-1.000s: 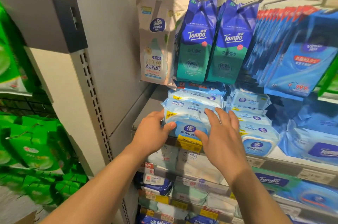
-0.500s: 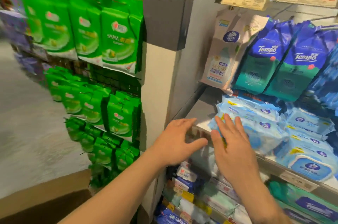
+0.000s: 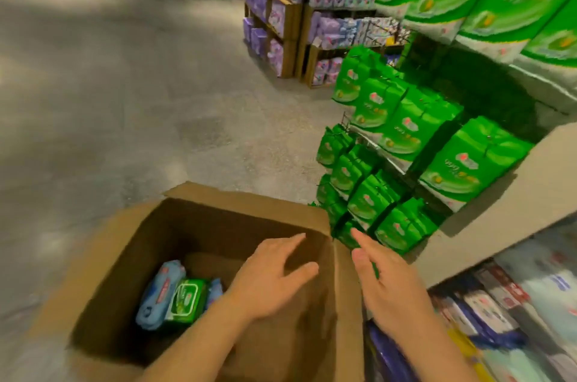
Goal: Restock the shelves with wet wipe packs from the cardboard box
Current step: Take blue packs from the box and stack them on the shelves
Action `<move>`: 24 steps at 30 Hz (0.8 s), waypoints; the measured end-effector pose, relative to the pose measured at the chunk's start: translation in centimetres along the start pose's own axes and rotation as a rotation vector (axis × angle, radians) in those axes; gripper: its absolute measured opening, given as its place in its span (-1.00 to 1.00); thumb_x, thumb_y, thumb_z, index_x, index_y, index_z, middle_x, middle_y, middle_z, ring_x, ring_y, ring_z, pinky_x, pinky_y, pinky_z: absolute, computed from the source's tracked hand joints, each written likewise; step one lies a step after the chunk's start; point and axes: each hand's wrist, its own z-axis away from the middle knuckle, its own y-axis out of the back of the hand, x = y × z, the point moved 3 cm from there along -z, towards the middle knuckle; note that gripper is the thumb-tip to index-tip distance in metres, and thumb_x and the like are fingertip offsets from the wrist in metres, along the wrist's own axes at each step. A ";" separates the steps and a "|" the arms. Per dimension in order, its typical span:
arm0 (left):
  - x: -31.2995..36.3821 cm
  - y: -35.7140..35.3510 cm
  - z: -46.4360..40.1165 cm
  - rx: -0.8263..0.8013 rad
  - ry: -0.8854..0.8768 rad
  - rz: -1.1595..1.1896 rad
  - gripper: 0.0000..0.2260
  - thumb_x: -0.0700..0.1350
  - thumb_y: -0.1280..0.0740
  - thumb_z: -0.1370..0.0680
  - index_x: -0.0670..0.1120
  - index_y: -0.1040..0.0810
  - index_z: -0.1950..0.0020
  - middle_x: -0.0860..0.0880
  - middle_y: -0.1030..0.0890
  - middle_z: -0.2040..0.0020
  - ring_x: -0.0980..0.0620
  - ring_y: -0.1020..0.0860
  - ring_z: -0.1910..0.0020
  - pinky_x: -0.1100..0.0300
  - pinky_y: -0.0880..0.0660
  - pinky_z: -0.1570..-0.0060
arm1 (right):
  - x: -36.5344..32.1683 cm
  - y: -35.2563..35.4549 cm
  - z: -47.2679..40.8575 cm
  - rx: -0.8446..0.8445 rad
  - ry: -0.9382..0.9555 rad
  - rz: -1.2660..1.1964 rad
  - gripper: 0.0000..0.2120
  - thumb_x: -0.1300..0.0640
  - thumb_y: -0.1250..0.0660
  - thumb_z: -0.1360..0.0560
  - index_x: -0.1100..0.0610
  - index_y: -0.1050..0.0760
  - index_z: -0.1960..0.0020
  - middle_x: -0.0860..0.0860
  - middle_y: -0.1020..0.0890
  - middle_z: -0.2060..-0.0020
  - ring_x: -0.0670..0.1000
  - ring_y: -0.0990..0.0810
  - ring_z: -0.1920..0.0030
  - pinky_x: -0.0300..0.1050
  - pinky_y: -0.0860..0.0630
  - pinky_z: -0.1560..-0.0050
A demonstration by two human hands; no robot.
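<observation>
Over cardboard box (image 3: 103, 260): left hand (image 3: 270, 278) and right hand (image 3: 387, 285) both spread, empty, off shelf now; blue pack (image 3: 156, 297) and green pack (image 3: 185, 300) remain. Next pick pending.

There is a single view, from a wide-angle camera worn on the person's head. It looks forward and steeply down, straight into the open cardboard box (image 3: 199, 257) that fills the lower centre of the frame and stands close beneath the lens. Both forearms enter from the bottom edge, with the left hand (image 3: 271, 275) and the right hand (image 3: 387, 285) near the camera. The floor (image 3: 109, 100) stretches away across the left half toward the top edge. The shelves (image 3: 515, 313) run along the right side, nearest at lower right, and straight lines bend toward the frame's edges. No second view overlaps this one.
</observation>
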 end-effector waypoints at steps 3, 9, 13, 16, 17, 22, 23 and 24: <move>-7.5 2.6 3.1 0.072 0.219 0.133 -0.28 0.50 -0.10 -0.43 0.25 -0.23 -0.53 0.16 -0.32 -0.48 0.04 -0.32 -0.45 0.05 -0.28 -0.45 | -3.9 -5.4 -1.2 -0.143 0.043 -0.046 -0.40 -0.31 0.06 -0.58 -0.20 -0.31 -0.55 -0.30 -0.41 -0.40 -0.19 -0.36 -0.46 -0.37 -0.24 -0.35; -19.2 4.6 7.6 0.215 0.565 0.411 -0.52 0.17 -0.32 -0.57 0.06 -0.43 -0.46 0.05 -0.46 -0.43 0.14 -0.41 -0.37 0.12 -0.30 -0.43 | -7.5 -16.4 -2.6 -0.318 -0.001 -0.183 -0.45 -0.27 -0.08 -0.60 -0.10 -0.41 -0.52 -0.18 -0.51 -0.41 -0.18 -0.45 -0.40 -0.42 -0.28 -0.26; -23.9 4.5 8.5 0.298 0.667 0.438 -0.59 0.12 -0.28 -0.61 -0.03 -0.53 -0.40 0.07 -0.53 -0.35 0.18 -0.45 -0.27 0.27 -0.30 -0.26 | -6.7 -24.0 -3.7 -0.413 -0.169 -0.261 -0.52 -0.17 -0.24 -0.63 -0.07 -0.40 -0.52 -0.09 -0.56 -0.38 -0.08 -0.51 -0.38 -0.31 -0.31 -0.35; -27.1 3.0 8.0 0.255 0.743 0.350 -0.64 0.16 -0.19 -0.63 0.00 -0.59 -0.27 0.00 -0.60 -0.26 0.02 -0.51 -0.27 0.17 -0.37 -0.19 | -5.1 -30.0 -4.1 -0.502 -0.327 -0.261 -0.45 -0.16 -0.33 -0.60 -0.04 -0.35 -0.54 -0.03 -0.58 -0.32 -0.05 -0.54 -0.29 -0.20 -0.40 -0.29; -28.0 2.5 7.6 0.204 0.793 0.298 -0.66 0.14 -0.17 -0.64 -0.01 -0.59 -0.22 -0.03 -0.61 -0.23 -0.05 -0.52 -0.25 0.15 -0.37 -0.13 | -4.5 -31.9 -4.2 -0.524 -0.360 -0.252 -0.43 -0.14 -0.36 -0.59 0.00 -0.35 -0.54 0.00 -0.59 -0.29 -0.05 -0.55 -0.23 -0.25 -0.40 -0.19; -33.5 -3.0 5.5 -0.300 0.927 0.048 -0.76 -0.16 -0.13 -0.64 -0.20 -0.47 -0.23 -0.22 -0.56 -0.19 -0.23 -0.54 -0.17 0.01 -0.47 -0.01 | -0.5 -41.2 -3.7 -0.645 -0.516 -0.260 -0.47 0.05 -0.45 -0.56 0.23 -0.39 -0.43 0.04 -0.59 -0.08 -0.01 -0.55 -0.02 -0.33 -0.40 0.12; -34.4 -4.3 5.0 -0.396 0.925 0.026 -0.75 -0.15 -0.14 -0.64 -0.19 -0.49 -0.24 -0.21 -0.56 -0.21 -0.21 -0.55 -0.17 0.04 -0.46 -0.03 | 0.2 -42.8 -3.6 -0.665 -0.547 -0.276 -0.46 0.07 -0.47 -0.55 0.24 -0.37 -0.43 0.07 -0.59 -0.12 -0.01 -0.54 -0.03 -0.34 -0.42 0.14; -34.9 -5.4 4.3 -0.475 0.871 -0.023 -0.73 -0.11 -0.15 -0.64 -0.16 -0.52 -0.26 -0.18 -0.57 -0.23 -0.18 -0.55 -0.18 0.06 -0.46 -0.07 | 0.9 -44.5 -3.6 -0.675 -0.576 -0.298 -0.41 0.08 -0.49 -0.53 0.24 -0.35 -0.45 0.11 -0.59 -0.20 0.00 -0.54 -0.07 -0.31 -0.44 0.08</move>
